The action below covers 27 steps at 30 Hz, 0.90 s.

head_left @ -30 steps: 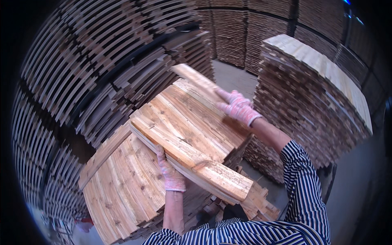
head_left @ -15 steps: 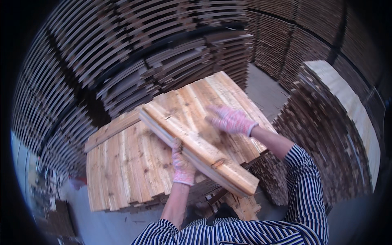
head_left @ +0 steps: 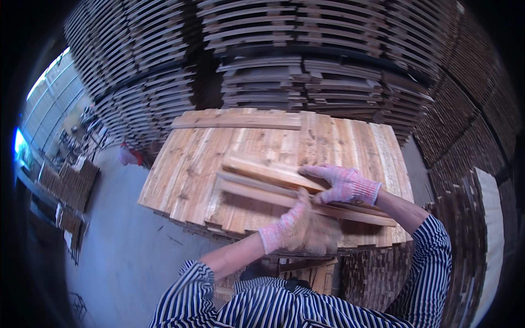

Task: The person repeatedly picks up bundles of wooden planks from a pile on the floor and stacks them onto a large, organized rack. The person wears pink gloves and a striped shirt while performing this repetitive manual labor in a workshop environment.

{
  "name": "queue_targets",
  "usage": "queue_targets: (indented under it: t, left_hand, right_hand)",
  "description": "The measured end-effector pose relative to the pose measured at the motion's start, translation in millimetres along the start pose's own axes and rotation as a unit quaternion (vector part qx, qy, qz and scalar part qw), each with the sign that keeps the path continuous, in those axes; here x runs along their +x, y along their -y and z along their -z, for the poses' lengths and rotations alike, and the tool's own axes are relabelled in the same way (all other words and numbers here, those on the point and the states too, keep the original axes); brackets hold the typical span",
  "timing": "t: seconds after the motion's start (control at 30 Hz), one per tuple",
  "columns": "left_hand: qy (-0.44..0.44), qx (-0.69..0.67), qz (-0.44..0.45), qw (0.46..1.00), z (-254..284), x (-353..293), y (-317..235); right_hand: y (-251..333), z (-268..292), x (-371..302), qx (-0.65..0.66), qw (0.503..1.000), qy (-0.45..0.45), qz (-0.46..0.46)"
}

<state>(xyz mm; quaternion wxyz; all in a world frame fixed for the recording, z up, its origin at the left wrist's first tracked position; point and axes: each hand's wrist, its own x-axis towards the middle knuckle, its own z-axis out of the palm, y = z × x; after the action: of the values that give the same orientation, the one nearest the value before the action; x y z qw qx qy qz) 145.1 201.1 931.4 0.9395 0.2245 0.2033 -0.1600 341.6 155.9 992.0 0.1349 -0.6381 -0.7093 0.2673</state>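
Both my hands wear pink-and-white knit gloves. With fingers on its far side and thumb on its near side, my right hand [head_left: 350,187] grips a short wooden board [head_left: 268,170]. A second board [head_left: 257,191] lies just nearer to me, partly under my right hand. My left hand [head_left: 292,223] is at the near edge of these boards, its thumb up against them. Its other fingers are smeared by motion. Beneath lies a broad top layer of knotty planks [head_left: 186,175], set side by side on a stack.
One plank [head_left: 235,121] lies crosswise along the stack's far edge. Tall racks of spaced boards [head_left: 251,27] rise behind it. Another board pile [head_left: 459,229], with a pale plank on its edge, stands at right. Grey floor [head_left: 120,218] shows at left, with smaller wood piles [head_left: 74,186] beyond.
My view has turned left. The boards, tilted steeply before, now lie closer to crosswise, lower over the stack. My right hand, previously apart from them, has closed on one.
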Motion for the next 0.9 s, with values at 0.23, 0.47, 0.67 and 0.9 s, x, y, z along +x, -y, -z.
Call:
queue_targets:
  t: [0.23,0.47,0.67,0.9]
  left_hand:
    - [0.102,0.448,-0.254,0.851,29.6,-99.1,-90.3]
    - [-0.447,0.781,-0.271,0.342,223.1,-127.7,-310.3]
    - [-0.334,0.817,-0.176,0.436,249.9,-121.3,-380.8]
    - [-0.312,0.831,-0.234,0.397,280.6,-119.8,-411.9]
  right_hand:
    - [-43.1,49.2,32.2,-0.123,0.979,0.001,-0.160]
    - [-133.4,60.2,83.0,-0.265,0.938,-0.016,-0.225]
    - [-172.1,67.6,87.9,-0.269,0.918,-0.061,-0.284]
    - [-170.1,71.1,97.5,-0.319,0.881,-0.091,-0.336]
